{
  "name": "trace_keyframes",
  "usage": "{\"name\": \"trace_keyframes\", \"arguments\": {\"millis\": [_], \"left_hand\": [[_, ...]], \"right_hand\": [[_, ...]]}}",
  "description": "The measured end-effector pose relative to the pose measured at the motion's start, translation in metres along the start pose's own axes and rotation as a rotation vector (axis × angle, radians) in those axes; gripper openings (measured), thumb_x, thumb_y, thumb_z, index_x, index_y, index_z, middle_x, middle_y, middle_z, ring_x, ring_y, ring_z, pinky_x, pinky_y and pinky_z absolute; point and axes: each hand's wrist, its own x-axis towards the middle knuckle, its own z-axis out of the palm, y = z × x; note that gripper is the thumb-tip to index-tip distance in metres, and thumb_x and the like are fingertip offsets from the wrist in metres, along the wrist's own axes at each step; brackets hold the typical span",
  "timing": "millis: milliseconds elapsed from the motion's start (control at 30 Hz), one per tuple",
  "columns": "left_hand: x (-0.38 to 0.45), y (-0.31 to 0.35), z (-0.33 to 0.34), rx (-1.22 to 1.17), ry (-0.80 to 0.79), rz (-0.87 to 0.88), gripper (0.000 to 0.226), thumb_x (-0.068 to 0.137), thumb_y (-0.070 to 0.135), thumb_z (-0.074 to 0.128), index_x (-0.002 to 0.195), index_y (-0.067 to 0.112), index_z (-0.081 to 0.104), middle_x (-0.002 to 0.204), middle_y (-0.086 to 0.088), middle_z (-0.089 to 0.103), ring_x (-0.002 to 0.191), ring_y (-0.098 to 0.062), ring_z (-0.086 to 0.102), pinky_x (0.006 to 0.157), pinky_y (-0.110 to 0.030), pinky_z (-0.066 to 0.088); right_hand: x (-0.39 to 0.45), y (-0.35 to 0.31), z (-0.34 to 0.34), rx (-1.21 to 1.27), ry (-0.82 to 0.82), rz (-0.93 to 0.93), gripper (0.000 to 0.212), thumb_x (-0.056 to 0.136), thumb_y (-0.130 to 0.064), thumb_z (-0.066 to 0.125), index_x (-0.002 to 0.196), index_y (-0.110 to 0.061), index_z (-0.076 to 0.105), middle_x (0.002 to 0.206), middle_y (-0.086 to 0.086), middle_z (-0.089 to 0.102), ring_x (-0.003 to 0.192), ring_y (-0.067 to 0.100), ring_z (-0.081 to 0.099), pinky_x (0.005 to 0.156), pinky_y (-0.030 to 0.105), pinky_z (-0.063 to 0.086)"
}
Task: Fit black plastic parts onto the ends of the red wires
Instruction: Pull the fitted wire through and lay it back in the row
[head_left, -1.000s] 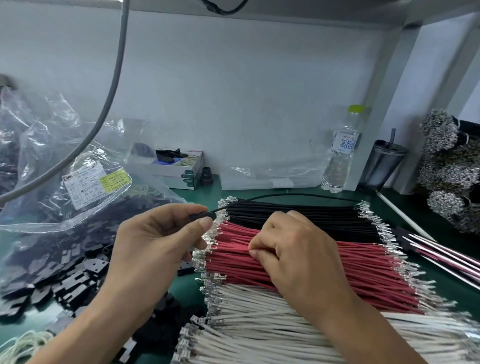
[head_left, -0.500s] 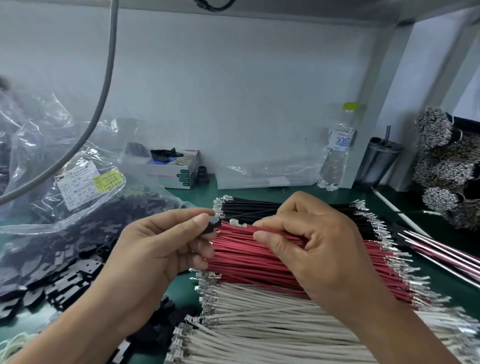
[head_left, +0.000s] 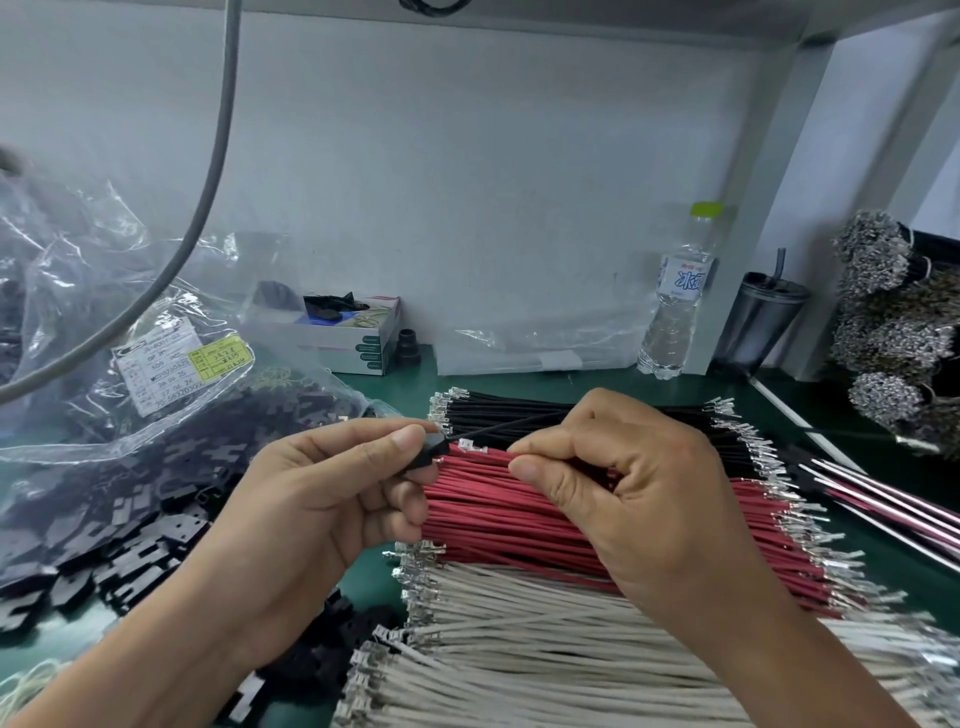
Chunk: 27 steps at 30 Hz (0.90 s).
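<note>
two hands meet above the red wires (head_left: 545, 514) stacked between black and white bundles on the green bench. left hand (head_left: 311, 509) pinches a black plastic part (head_left: 428, 451) between thumb and forefinger; right hand (head_left: 634, 493) pinches one red wire (head_left: 485, 451), its metal tip just beside the part.

The black plastic part (head_left: 427, 451) pinched in my left hand (head_left: 311, 525) looks matt and hard. The red wires (head_left: 519, 519) under my right hand (head_left: 639, 499) wear smooth, slightly dull plastic insulation, tipped with bright, shiny metal terminals (head_left: 810, 525). The black wires (head_left: 519, 410) look matt, the white wires (head_left: 545, 649) duller and a little chalky. The green desk (head_left: 571, 382) has a smooth, low-sheen mat surface. To my left the clear plastic bag (head_left: 156, 364) is glossy and crinkled, with paper labels (head_left: 161, 371). The water bottle (head_left: 678, 296) is clear plastic; the tumbler (head_left: 761, 322) looks like brushed metal.
</note>
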Motion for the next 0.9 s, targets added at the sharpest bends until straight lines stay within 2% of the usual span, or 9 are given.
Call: {"name": "trace_keyframes", "arguments": {"millis": [100, 200, 300, 433, 533, 667, 900], "left_hand": [[0.0, 0.0, -0.001, 0.016, -0.043, -0.003, 0.054, 0.062, 0.031, 0.095, 0.101, -0.001, 0.079, 0.079, -0.015, 0.071, 0.056, -0.018, 0.063, 0.052, -0.025, 0.055], [0.0, 0.001, -0.001, 0.018, -0.046, -0.004, 0.068, 0.052, 0.039, 0.1, 0.102, -0.001, 0.079, 0.078, -0.014, 0.071, 0.056, -0.017, 0.063, 0.052, -0.025, 0.055], [0.0, 0.001, -0.002, 0.013, -0.06, -0.017, 0.057, 0.059, 0.034, 0.095, 0.101, -0.002, 0.079, 0.077, -0.014, 0.07, 0.055, -0.017, 0.063, 0.052, -0.025, 0.055], [0.0, 0.002, -0.003, 0.022, -0.08, -0.04, 0.061, 0.056, 0.036, 0.098, 0.101, -0.002, 0.079, 0.076, -0.013, 0.07, 0.056, -0.017, 0.063, 0.052, -0.025, 0.055], [0.0, 0.003, -0.005, 0.003, -0.096, -0.067, 0.049, 0.065, 0.03, 0.089, 0.101, -0.002, 0.078, 0.075, -0.012, 0.068, 0.055, -0.017, 0.062, 0.051, -0.024, 0.055], [0.0, 0.005, -0.005, 0.012, -0.101, -0.097, 0.05, 0.066, 0.03, 0.086, 0.102, -0.004, 0.078, 0.073, -0.011, 0.067, 0.053, -0.017, 0.062, 0.05, -0.024, 0.054], [0.001, 0.005, -0.006, 0.049, -0.101, -0.165, 0.054, 0.062, 0.029, 0.09, 0.101, -0.006, 0.077, 0.075, -0.014, 0.068, 0.053, -0.017, 0.063, 0.049, -0.024, 0.055]], "right_hand": [[-0.001, 0.0, 0.003, -0.016, -0.007, -0.011, 0.012, 0.089, -0.04, 0.07, 0.092, -0.032, 0.078, 0.081, -0.012, 0.06, 0.078, 0.015, 0.064, 0.066, 0.029, 0.052], [-0.001, 0.0, 0.004, -0.01, 0.001, -0.014, 0.015, 0.088, -0.041, 0.067, 0.092, -0.032, 0.078, 0.082, -0.013, 0.06, 0.079, 0.014, 0.064, 0.066, 0.028, 0.052], [-0.001, -0.001, 0.003, 0.01, 0.008, -0.016, 0.014, 0.09, -0.042, 0.068, 0.092, -0.032, 0.078, 0.082, -0.013, 0.061, 0.08, 0.015, 0.064, 0.066, 0.029, 0.052], [0.0, -0.004, 0.003, -0.024, -0.003, -0.048, 0.014, 0.09, -0.039, 0.069, 0.092, -0.03, 0.079, 0.081, -0.014, 0.058, 0.078, 0.013, 0.064, 0.066, 0.022, 0.049], [0.0, -0.007, 0.0, -0.128, -0.021, -0.123, 0.016, 0.089, -0.036, 0.068, 0.093, -0.027, 0.08, 0.079, -0.015, 0.055, 0.072, 0.009, 0.061, 0.063, 0.02, 0.048], [0.0, -0.01, -0.002, -0.278, 0.011, -0.206, 0.015, 0.089, -0.033, 0.069, 0.091, -0.022, 0.08, 0.076, -0.014, 0.054, 0.065, 0.006, 0.054, 0.058, 0.02, 0.046], [-0.001, -0.011, -0.001, -0.465, 0.051, -0.365, 0.018, 0.096, -0.026, 0.068, 0.083, -0.015, 0.075, 0.075, -0.007, 0.052, 0.063, 0.015, 0.048, 0.047, 0.031, 0.044]]}}
